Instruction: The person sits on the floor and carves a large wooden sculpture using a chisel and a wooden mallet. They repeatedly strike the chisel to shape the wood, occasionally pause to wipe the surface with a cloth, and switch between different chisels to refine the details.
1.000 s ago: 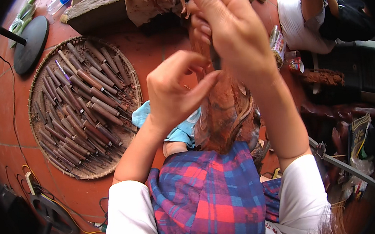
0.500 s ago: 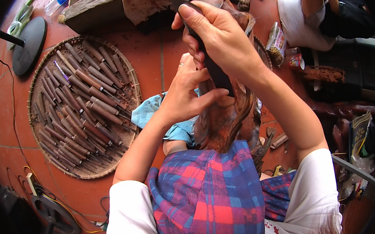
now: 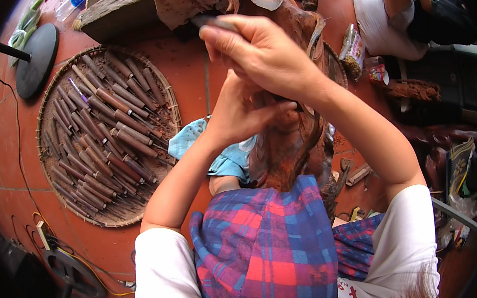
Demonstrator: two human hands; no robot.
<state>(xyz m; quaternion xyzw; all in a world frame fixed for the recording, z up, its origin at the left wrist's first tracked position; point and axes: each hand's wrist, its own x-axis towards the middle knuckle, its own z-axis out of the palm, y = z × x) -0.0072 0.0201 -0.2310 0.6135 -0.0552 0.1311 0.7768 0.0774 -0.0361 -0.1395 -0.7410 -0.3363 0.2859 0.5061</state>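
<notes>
My right hand point(image 3: 267, 53) is closed round a dark flat bar point(image 3: 215, 23), whose end pokes out past the thumb. Just below it, partly covered, my left hand point(image 3: 238, 112) has curled fingers and a thumb stretched to the right; what it grips is hidden. Both hands are over a reddish-brown wood carving point(image 3: 286, 145) with curving, flowing shapes, which runs from my lap toward the far side. A light blue cloth point(image 3: 231, 164) lies over my leg beside the carving.
On the left, a round woven tray point(image 3: 173, 106) holds many wood-handled carving tools point(image 3: 115, 131). Behind it are a black round base point(image 3: 38, 61) and a thick wooden block point(image 3: 119, 14). Another person point(image 3: 383, 20) sits at the far right, near a plastic jar point(image 3: 351, 51). Cables cross the tiled floor point(image 3: 8, 146).
My right hand has moved slightly left and turned, so the dark bar now shows mostly by its end. My left hand has stayed nearly in place, with its thumb a little higher.
</notes>
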